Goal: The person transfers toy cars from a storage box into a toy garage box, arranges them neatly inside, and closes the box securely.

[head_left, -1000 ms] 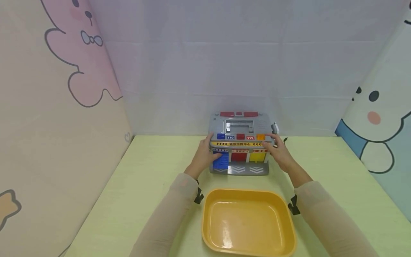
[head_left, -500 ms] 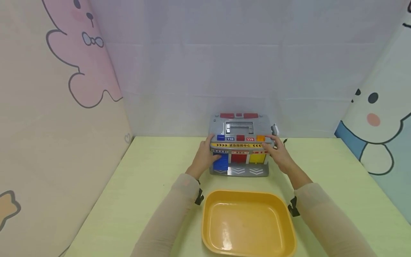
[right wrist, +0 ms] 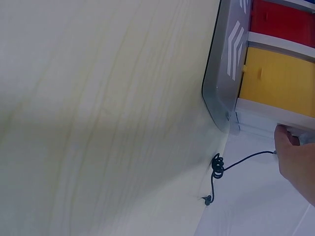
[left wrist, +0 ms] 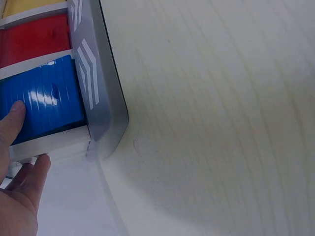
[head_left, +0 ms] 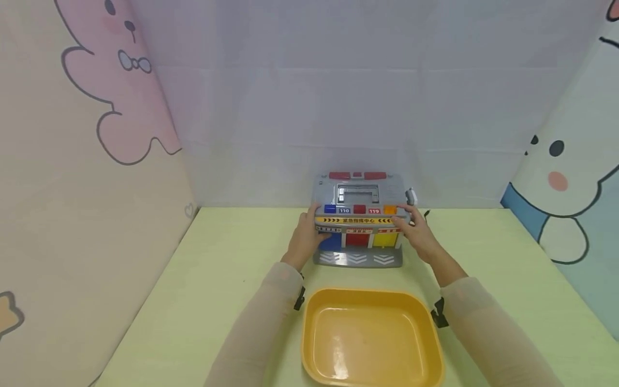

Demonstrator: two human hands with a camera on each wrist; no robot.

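A grey toy garage (head_left: 358, 220) stands at the back of the table, with blue, red and yellow doors along its front. My left hand (head_left: 303, 241) grips its left end. The thumb rests on the blue door (left wrist: 47, 98), and the other fingers lie along the white side wall. Slightly askew in its frame, this door sits beside the red door (left wrist: 37, 40). Around the right end, my right hand (head_left: 419, 235) holds the roof edge, its thumb at the front by the yellow strip. The yellow door (right wrist: 278, 81) is flat in its opening.
A yellow tray (head_left: 369, 296) lies on the light green table (head_left: 232, 301) between my forearms and the garage. A thin black coiled cord (right wrist: 217, 167) hangs by the garage's right side. A pale cloth wall (head_left: 290, 107) rises close behind it.
The blue door has swung inward from sticking out over the ramp, with my left thumb on it. My right hand stays at the right end. The head view has shifted slightly.
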